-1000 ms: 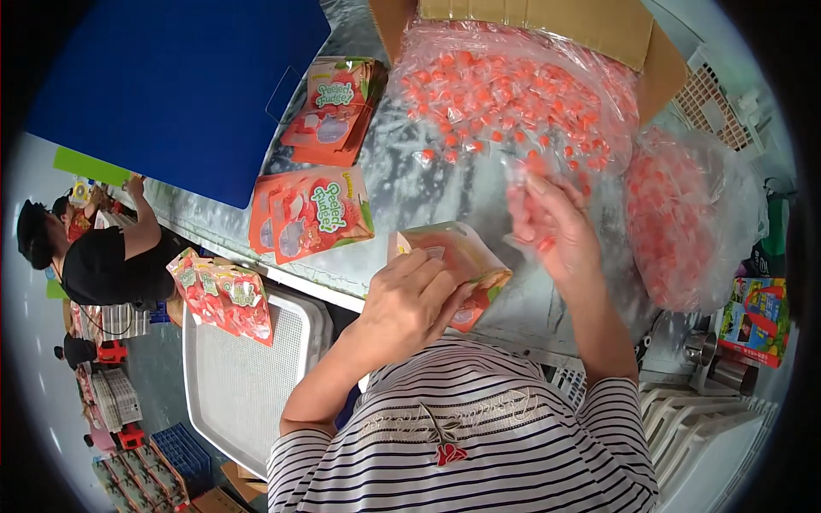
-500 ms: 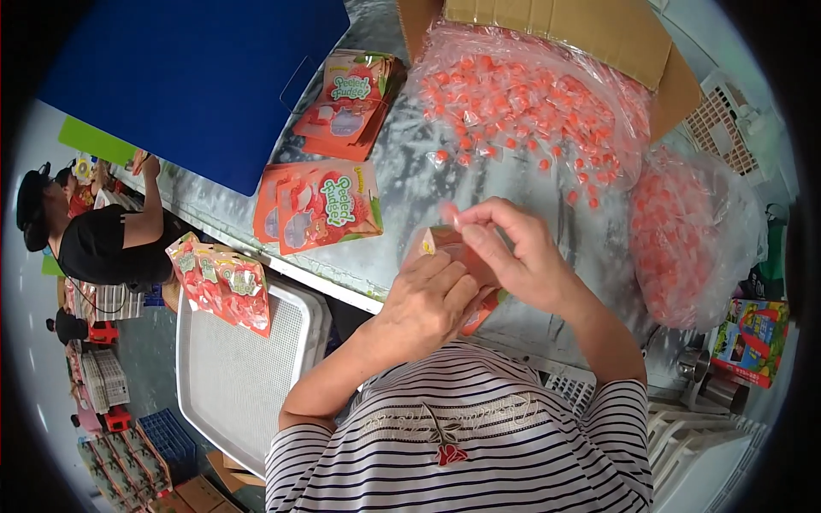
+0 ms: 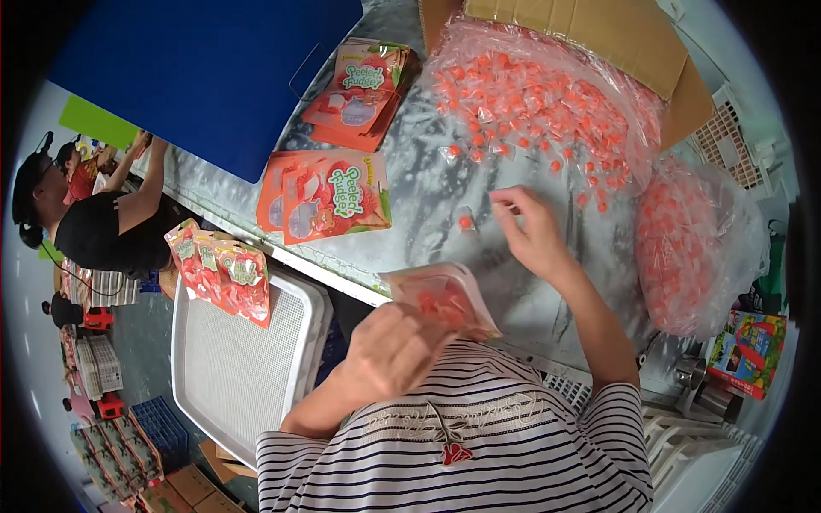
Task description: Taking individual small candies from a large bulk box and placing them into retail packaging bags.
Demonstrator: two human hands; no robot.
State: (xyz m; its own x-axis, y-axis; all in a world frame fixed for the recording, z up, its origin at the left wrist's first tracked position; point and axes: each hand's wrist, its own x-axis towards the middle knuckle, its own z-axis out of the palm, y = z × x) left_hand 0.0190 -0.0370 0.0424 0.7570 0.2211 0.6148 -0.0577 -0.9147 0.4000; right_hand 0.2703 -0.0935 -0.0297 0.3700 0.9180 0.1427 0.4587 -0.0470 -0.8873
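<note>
My left hand, slightly blurred, is closed at the near edge of a pink pouch in front of my chest. The pouch's mouth gapes, and red wrapped candies show inside. Over the table, to the right of the pouch, my right hand has its thumb and forefinger apart with nothing visible between them. A single wrapped red candy lies on the table just left of those fingertips. Beyond it, many more wrapped candies spill from a clear plastic liner.
A cardboard box stands behind the candies, with a filled clear bag at right. Flat pouches lie in two stacks. Left are a blue panel, filled pouches on a white tray, and a co-worker.
My right hand has moved up and right, away from the pouch, and the candy at its fingertips now lies on the table. The pouch has tipped lower, its mouth wider; my left hand has dropped.
</note>
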